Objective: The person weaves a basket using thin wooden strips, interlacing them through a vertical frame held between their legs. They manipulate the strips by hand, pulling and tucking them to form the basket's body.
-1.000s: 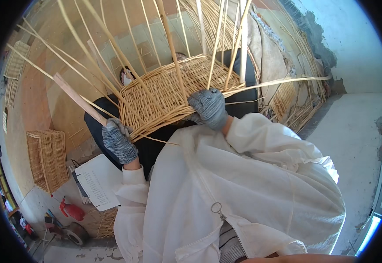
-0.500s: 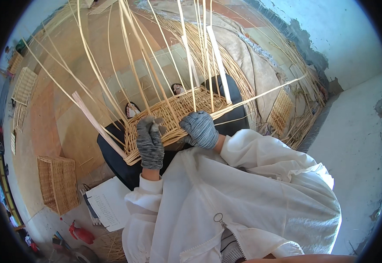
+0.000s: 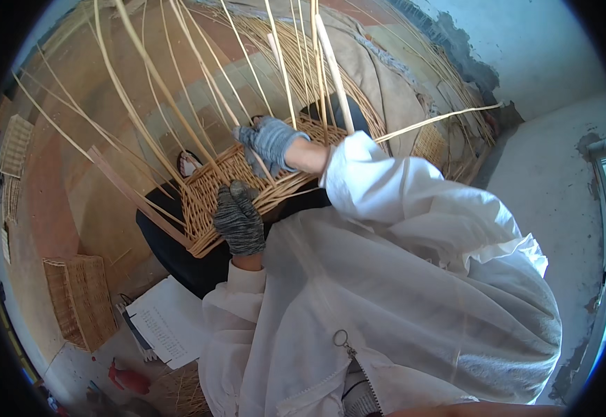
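Observation:
A half-woven wicker basket [image 3: 202,198] rests across my lap, with long upright rods [image 3: 168,149] rising from its base and sides. My left hand [image 3: 239,219], in a grey marled knit glove, is closed on the basket's near edge. My gloved right hand [image 3: 271,142] reaches over the basket, its fingers closed around one of the upright rods near the far side. That rod's lower part shows beneath the palm. A flat wooden stake [image 3: 136,198] stands at the left corner, and a pale stake [image 3: 335,76] at the right. The fingertips of both hands are partly hidden.
A finished wicker basket [image 3: 84,299] stands on the floor at left, near a written sheet [image 3: 167,323] and a red object [image 3: 129,379]. Long loose rods and a beige cloth [image 3: 386,90] lie at the far right, beside a wall [image 3: 553,181].
My right hand has left the near edge and moved up and left across the basket onto an upright rod. The left hand stays on the near edge. The view has shifted slightly.

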Demonstrator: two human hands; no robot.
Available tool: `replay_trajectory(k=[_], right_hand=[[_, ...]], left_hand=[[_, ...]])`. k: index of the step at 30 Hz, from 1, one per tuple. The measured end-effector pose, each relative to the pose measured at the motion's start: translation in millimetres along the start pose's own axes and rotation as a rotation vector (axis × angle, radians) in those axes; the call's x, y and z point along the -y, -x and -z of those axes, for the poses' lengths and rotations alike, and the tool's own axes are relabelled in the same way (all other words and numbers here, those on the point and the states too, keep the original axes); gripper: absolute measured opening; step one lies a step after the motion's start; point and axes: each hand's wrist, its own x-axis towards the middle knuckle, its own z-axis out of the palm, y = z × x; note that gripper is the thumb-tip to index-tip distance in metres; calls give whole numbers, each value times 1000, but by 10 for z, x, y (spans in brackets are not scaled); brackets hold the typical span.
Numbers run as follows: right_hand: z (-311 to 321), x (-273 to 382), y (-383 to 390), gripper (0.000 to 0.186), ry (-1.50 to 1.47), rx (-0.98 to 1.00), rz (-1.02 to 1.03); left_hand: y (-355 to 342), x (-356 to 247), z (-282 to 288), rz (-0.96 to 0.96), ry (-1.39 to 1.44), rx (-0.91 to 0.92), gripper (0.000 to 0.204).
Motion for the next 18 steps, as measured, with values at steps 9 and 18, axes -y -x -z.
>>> replay_trajectory(k=[9, 18], right_hand=[[172, 538, -609, 40, 479, 155, 47], [265, 454, 236, 48, 622, -335, 606]], left_hand=[[29, -8, 22, 99, 131, 56, 35], [-397, -199, 803, -15, 180, -181, 33]])
